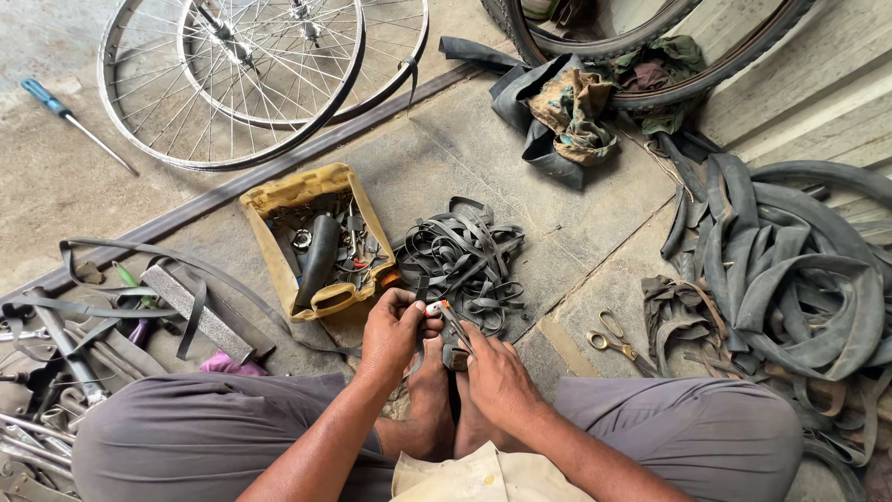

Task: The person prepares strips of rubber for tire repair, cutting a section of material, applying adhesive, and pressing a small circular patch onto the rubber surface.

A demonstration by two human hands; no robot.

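Two hands [444,339] pinching one small tube [435,308] | two wheel rims [232,84] | one scissors [613,339]

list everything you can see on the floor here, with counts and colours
wheel rims: two, silver, spoked, top left
screwdriver: one, blue handle, far left
tray: one, yellow, holds small parts and a black piece, centre left
rubber strips: one tangled pile, black, centre
inner tubes: one heap, dark grey, right
scissors: one pair, yellowish handles, right of centre
rags: one bundle, brownish-green, top centre
tyre: one, black, top right, partly cut off
metal tools: several, grey, lower left
file: one, grey, left of tray
left hand: pinches a small red-and-white piece
right hand: holds a thin tool to that piece
feet: two, bare, between knees
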